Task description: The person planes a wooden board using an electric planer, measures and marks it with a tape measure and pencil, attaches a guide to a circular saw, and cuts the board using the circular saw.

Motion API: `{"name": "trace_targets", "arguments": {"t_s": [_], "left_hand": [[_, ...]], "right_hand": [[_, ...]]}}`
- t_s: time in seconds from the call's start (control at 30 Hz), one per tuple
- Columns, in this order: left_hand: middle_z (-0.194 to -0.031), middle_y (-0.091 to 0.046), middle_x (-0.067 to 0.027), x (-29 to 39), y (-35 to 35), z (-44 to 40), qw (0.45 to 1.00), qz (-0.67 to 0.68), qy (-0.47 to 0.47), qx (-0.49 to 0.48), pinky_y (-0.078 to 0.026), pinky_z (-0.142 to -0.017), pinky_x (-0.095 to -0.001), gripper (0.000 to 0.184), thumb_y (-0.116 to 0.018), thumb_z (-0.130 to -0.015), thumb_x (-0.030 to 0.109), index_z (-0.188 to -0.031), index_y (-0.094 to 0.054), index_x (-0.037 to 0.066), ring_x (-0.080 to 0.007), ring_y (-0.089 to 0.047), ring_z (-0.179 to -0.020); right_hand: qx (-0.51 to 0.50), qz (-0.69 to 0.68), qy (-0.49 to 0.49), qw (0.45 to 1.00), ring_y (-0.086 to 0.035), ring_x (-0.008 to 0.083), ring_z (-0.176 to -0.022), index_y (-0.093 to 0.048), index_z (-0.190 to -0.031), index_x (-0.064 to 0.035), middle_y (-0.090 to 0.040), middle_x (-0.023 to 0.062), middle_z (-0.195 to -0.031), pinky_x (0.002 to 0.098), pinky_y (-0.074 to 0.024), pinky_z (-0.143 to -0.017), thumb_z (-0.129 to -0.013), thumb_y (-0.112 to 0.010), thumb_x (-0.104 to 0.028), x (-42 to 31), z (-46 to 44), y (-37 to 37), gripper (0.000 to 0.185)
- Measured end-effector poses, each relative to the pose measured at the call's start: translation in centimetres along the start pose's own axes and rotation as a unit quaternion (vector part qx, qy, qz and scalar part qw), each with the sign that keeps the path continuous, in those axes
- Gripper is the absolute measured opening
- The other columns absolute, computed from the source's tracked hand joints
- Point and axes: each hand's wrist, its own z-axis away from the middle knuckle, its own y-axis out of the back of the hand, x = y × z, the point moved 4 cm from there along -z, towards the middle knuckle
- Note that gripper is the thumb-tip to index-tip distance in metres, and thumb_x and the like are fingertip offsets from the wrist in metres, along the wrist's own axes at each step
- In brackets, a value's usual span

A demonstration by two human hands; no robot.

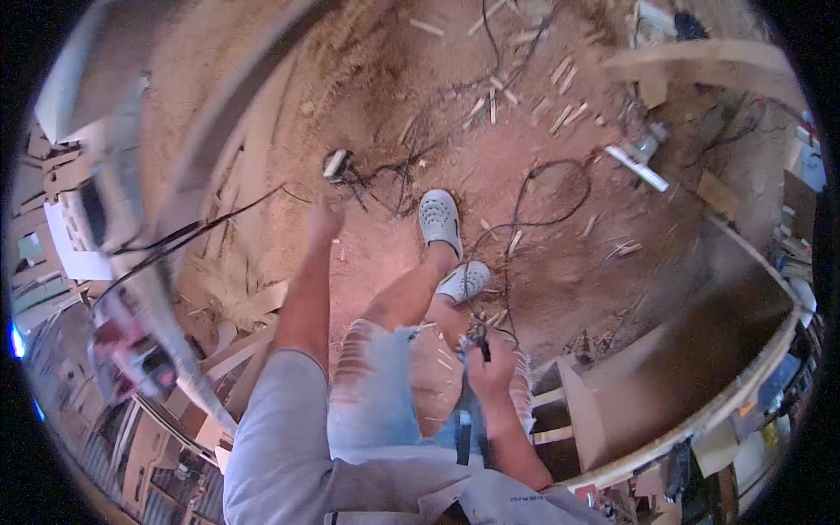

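One small dark object [483, 346] in the right hand [494, 371], fingers closed round it, in front of the right thigh. Exact type unclear. Its long axis runs roughly away from the body, far end leaning slightly left. Black cable [510, 293] passes right by the grip; can't tell if it joins the object.

Left hand [325, 220] is blurred, arm stretched forward, left of the shoes [440, 219]; finger state can't be told, no held item made out. White-and-dark block [336, 164] lies on the ground just beyond the left hand, cords bunched beside it. Left hand is clearly nearer the block; the dark object is back toward the body and to the right of that hand.

Further out: looped cord on dirt floor [385, 249], scattered wood offcuts, tool with a white strip [637, 168] well off to the right. Curved wooden panel [700, 367] at right, blurred. Red-and-dark machine [131, 350] at left, also blurred, among boards. Ripped jeans [372, 376] below the hands.
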Motion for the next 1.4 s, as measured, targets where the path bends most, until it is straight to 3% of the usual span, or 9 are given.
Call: {"name": "trace_targets", "arguments": {"t_s": [0.2,0.33,0.43,0.47,0.6,0.83,1.07,1.27,1.4], "left_hand": [[-0.114,-0.073,-0.0292,-1.8,-5.8,-11.8,0.992,-0.078,0.096,0.033,-0.057,-0.091,-0.0532,0.069,-0.085,-0.086,0.038,-0.135,-0.06,-0.004,-0.0462,-0.071,-0.11],[-0.108,-0.074,-0.0319,0.4,-8.9,-10.4,0.975,-0.168,0.122,-0.078,-0.058,-0.089,-0.0507,0.084,-0.084,-0.084,0.053,-0.14,-0.058,-0.004,-0.0461,-0.073,-0.106],[-0.108,-0.077,-0.0278,6.2,-7.4,-5.4,0.978,-0.063,0.136,-0.148,-0.058,-0.089,-0.0494,0.075,-0.084,-0.077,0.063,-0.108,-0.078,-0.004,-0.0423,-0.074,-0.103],[-0.106,-0.077,-0.0268,8.9,-5.7,-3.5,0.972,-0.018,0.138,-0.187,-0.058,-0.087,-0.048,0.074,-0.083,-0.077,0.063,-0.108,-0.078,-0.004,-0.0405,-0.075,-0.101],[-0.093,-0.077,-0.0094,20.4,9.4,7.4,0.884,0.351,0.195,-0.241,-0.055,-0.08,-0.0387,0.04,-0.075,-0.095,0.041,-0.104,-0.079,0.002,-0.021,-0.071,-0.085],[-0.12,-0.072,-0.0103,30.2,32.0,23.7,0.671,0.639,0.143,-0.35,-0.052,-0.101,-0.0376,0.047,-0.07,-0.095,0.023,-0.132,-0.063,-0.005,-0.0203,-0.068,-0.111],[-0.126,-0.073,-0.0166,36.4,46.1,32.0,0.673,0.658,0.01,-0.337,-0.049,-0.111,-0.0457,0.043,-0.068,-0.095,0.021,-0.127,-0.066,-0.008,-0.0282,-0.067,-0.121],[-0.122,-0.073,-0.0141,39.3,53.6,38.4,0.654,0.676,0.032,-0.338,-0.056,-0.098,-0.0387,0.047,-0.067,-0.102,0.028,-0.133,-0.062,-0.007,-0.0228,-0.072,-0.107],[-0.114,-0.075,-0.0134,38.7,55.6,39.0,0.68,0.664,0.019,-0.311,-0.058,-0.093,-0.0388,0.041,-0.063,-0.105,0.029,-0.126,-0.066,-0.006,-0.0236,-0.073,-0.101]], "right_hand": [[-0.031,-0.042,-0.06,0.997,-0.064,0.0424,-0.066,-0.07,-0.099,-0.0005,-0.066,0.0212,-0.076,0.0483,-0.051,-0.061,-0.083,-0.067,-0.008,5.1,-1.8,-4.1,0.018],[-0.045,-0.058,-0.079,0.994,-0.064,0.0382,-0.066,-0.069,-0.096,0.0021,-0.064,0.0199,-0.075,0.0448,-0.0499,-0.061,-0.084,-0.065,-0.003,6.0,-2.1,-4.2,0.014],[-0.035,-0.051,-0.055,0.997,-0.064,0.0397,-0.066,-0.069,-0.096,0.0016,-0.064,0.02,-0.075,0.0466,-0.0501,-0.062,-0.083,-0.064,-0.005,4.4,-2.6,-3.3,0.016],[-0.045,-0.046,-0.034,0.997,-0.07,0.0426,-0.082,-0.071,-0.116,0.0019,-0.072,0.0234,-0.093,0.0489,-0.0548,-0.073,-0.087,-0.068,-0.009,3.7,-2.4,-2.7,0.031],[-0.019,-0.042,0.042,0.998,-0.07,0.0413,-0.084,-0.071,-0.114,-0.0009,-0.072,0.0211,-0.093,0.0502,-0.0551,-0.076,-0.09,-0.072,-0.012,0.9,-0.8,-0.4,0.026],[-0.002,-0.078,0.26,0.962,-0.064,0.0383,-0.111,-0.07,-0.119,-0.0014,-0.068,0.0172,-0.116,0.0472,-0.0514,-0.098,-0.089,-0.074,-0.005,-21.9,-1.3,11.5,0.03],[-0.145,-0.04,0.257,0.955,-0.061,0.0418,-0.125,-0.069,-0.129,-0.0014,-0.069,0.0215,-0.126,0.0483,-0.049,-0.106,-0.082,-0.081,-0.012,-31.7,6.3,19.3,0.05],[-0.058,-0.098,0.314,0.942,-0.072,0.039,-0.094,-0.075,-0.116,-0.002,-0.075,0.0191,-0.105,0.047,-0.0566,-0.088,-0.083,-0.088,-0.036,-34.9,12.0,23.1,0.049],[-0.139,-0.066,0.243,0.958,-0.076,0.0353,-0.099,-0.077,-0.123,-0.008,-0.078,0.0188,-0.107,0.0418,-0.058,-0.088,-0.084,-0.087,-0.043,-37.4,15.1,26.7,0.053]]}}
